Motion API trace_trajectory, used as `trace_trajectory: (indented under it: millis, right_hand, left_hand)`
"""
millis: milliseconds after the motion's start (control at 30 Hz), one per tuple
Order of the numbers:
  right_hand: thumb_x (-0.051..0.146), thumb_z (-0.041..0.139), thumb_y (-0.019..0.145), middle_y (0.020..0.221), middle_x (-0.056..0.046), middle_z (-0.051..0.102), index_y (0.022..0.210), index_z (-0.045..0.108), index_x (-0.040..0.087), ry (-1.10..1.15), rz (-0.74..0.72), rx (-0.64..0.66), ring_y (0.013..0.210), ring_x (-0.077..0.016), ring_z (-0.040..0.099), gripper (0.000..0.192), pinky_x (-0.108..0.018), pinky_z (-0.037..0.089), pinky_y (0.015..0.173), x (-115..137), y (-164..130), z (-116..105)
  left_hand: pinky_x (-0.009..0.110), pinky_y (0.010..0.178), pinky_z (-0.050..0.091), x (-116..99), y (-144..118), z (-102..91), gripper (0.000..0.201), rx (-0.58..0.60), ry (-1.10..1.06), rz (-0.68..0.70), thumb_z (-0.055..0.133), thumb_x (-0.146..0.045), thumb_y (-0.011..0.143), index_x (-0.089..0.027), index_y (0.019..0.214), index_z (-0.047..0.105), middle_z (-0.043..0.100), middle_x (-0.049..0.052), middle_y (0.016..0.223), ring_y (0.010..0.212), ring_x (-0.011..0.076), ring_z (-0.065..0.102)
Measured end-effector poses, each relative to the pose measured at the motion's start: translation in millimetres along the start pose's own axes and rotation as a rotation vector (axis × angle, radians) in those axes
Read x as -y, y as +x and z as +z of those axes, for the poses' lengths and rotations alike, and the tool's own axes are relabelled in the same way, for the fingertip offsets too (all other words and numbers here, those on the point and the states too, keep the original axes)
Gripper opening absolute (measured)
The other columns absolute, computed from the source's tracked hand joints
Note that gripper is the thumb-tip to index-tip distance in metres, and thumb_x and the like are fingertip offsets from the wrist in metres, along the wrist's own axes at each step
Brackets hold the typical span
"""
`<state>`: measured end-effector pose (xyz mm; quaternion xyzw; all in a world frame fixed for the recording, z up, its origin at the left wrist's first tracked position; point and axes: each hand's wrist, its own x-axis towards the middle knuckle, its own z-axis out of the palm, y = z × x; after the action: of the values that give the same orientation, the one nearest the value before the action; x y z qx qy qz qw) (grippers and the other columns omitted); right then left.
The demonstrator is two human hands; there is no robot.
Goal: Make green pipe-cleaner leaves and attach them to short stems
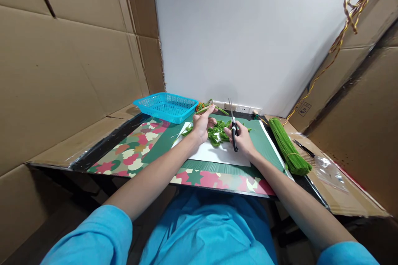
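Observation:
My left hand (201, 126) is raised over the table, its fingers pinching a green pipe cleaner (222, 111) whose end sticks out to the right. In my right hand (244, 137) is a pair of scissors (234, 130) with dark handles; the thin blades point up and look slightly apart. The blades stand just right of the pipe cleaner's end, and I cannot tell whether they touch it. Beneath and between both hands, several bent and looped green pipe cleaner pieces (214, 136) lie on a white sheet of paper (214, 155).
A blue plastic basket (168, 118) stands at the back left, with small orange-and-green pieces (201, 107) beside it. On the right lie a bundle of green pipe cleaners (287, 147), a black pen-like tool (304, 148) and a clear plastic bag (331, 172). Cardboard walls (77, 49) flank the table.

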<state>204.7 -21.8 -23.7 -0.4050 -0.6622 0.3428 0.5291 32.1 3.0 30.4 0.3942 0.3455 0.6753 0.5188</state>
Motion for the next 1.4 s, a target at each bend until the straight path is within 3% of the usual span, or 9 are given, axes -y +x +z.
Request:
trace_trajectory:
  millis: [133,267,533,900,967,1033,1167,1267,1400]
  right_hand:
    - [0.055,0.082,0.079,0.066,0.004,0.055,0.089,0.053,0.026,0.054,0.013,-0.148,0.058,-0.0177,0.054,0.042,-0.031,0.045,0.053,-1,2,-1]
    - [0.051,0.082,0.077,0.081,-0.002,0.069,0.094,0.056,0.025,0.116,-0.034,-0.226,0.071,-0.022,0.065,0.04,-0.034,0.053,0.061,4,4,-5]
    - [0.042,0.085,0.072,0.084,-0.003,0.071,0.088,0.061,0.023,0.093,-0.066,-0.204,0.078,-0.0216,0.067,0.035,-0.035,0.057,0.07,3,5,-10]
    - [0.037,0.089,0.064,0.08,-0.002,0.072,0.089,0.06,0.022,0.189,0.026,-0.253,0.071,-0.0203,0.067,0.042,-0.031,0.053,0.059,9,6,-10]
    - [0.039,0.092,0.062,0.08,-0.002,0.072,0.09,0.06,0.022,0.214,0.047,-0.269,0.068,-0.0193,0.066,0.045,-0.03,0.052,0.055,8,7,-12]
    - [0.042,0.094,0.061,0.08,-0.002,0.073,0.091,0.061,0.022,0.229,0.066,-0.269,0.065,-0.0192,0.066,0.049,-0.03,0.052,0.052,7,7,-15]
    - [0.047,0.098,0.057,0.077,-0.002,0.074,0.091,0.062,0.022,0.247,0.099,-0.208,0.066,-0.0216,0.069,0.055,-0.032,0.056,0.052,7,8,-19]
    - [0.046,0.099,0.056,0.076,-0.001,0.074,0.09,0.063,0.023,0.252,0.114,-0.143,0.068,-0.0223,0.071,0.055,-0.031,0.057,0.053,8,7,-21]
    - [0.043,0.099,0.056,0.074,0.0,0.073,0.086,0.062,0.023,0.219,0.102,-0.118,0.067,-0.0214,0.07,0.052,-0.03,0.056,0.052,8,6,-20]
  left_hand:
    - [0.02,0.039,0.031,2,1,-0.6,0.038,-0.007,0.058,0.016,0.09,-0.045,0.074,-0.015,0.091,0.075,0.08,0.007,0.092,0.045,0.0047,0.055]
    - [0.02,0.036,0.031,6,-4,2.4,0.032,0.085,0.219,0.002,0.09,-0.039,0.075,-0.013,0.09,0.077,0.08,0.01,0.092,0.044,0.0072,0.059]
    - [0.02,0.035,0.033,8,-8,3.3,0.028,0.178,0.298,-0.007,0.088,-0.036,0.078,-0.013,0.09,0.078,0.079,0.011,0.093,0.046,0.0107,0.062]
    - [0.019,0.033,0.029,10,-2,4.5,0.03,0.2,0.336,-0.005,0.068,-0.04,0.099,-0.013,0.086,0.07,0.075,0.01,0.087,0.041,0.0087,0.06]
    - [0.02,0.032,0.03,11,-1,4.1,0.035,0.295,0.409,-0.028,0.072,-0.042,0.096,-0.013,0.078,0.068,0.075,0.011,0.085,0.039,0.0101,0.06]
    - [0.022,0.032,0.033,11,-1,3.3,0.04,0.469,0.513,-0.097,0.076,-0.047,0.092,-0.012,0.073,0.069,0.075,0.012,0.08,0.04,0.0128,0.061]
    - [0.021,0.035,0.036,10,-1,-0.6,0.048,0.736,0.687,-0.097,0.073,-0.057,0.092,-0.011,0.078,0.073,0.075,0.011,0.08,0.045,0.013,0.063]
    - [0.019,0.038,0.039,10,1,-4.6,0.048,0.773,0.754,-0.058,0.068,-0.057,0.096,-0.01,0.084,0.072,0.076,0.011,0.087,0.049,0.0122,0.065]
    - [0.02,0.041,0.042,12,5,-7.5,0.045,0.752,0.804,-0.062,0.066,-0.053,0.098,-0.01,0.088,0.07,0.074,0.009,0.078,0.054,0.0156,0.069]
